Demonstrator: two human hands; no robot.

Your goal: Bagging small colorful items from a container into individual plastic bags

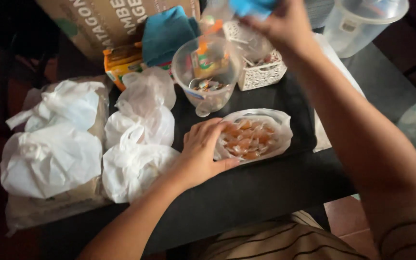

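My left hand [202, 149] rests on the black table [266, 188], its fingers touching the left rim of a white plastic bag [280, 126] opened around several orange wrapped candies [247, 138]. My right hand [280, 21] is raised at the far side of the table, fingers closed on a bright blue object [251, 6] near the top edge of view. Just below it stands a white lattice basket [262, 72]. A clear plastic jug [208, 72] holding colourful wrapped sweets stands between the basket and the bags.
Several knotted white plastic bags [136, 139] lie at the left, more on the far left [54, 144]. A cardboard box [102, 19], a teal cloth [165, 32] and an orange carton [121, 62] sit behind. A clear container [357, 24] stands at the top right.
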